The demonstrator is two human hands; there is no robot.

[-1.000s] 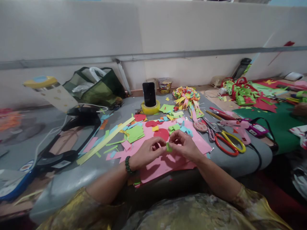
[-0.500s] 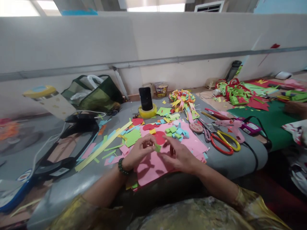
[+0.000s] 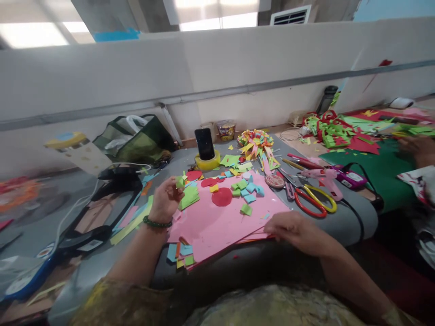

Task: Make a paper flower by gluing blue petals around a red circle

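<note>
the left hand pinches a green paper square raised beside the green sheets, while the right hand is at the pink sheets' near right edge, its grip unclear. between them, a folded green piece lies loose on the pink, apart from the red paper circle and near the blue and green folded pieces. farther out, the printed snack cup's lettering is too blurred to read.
</note>
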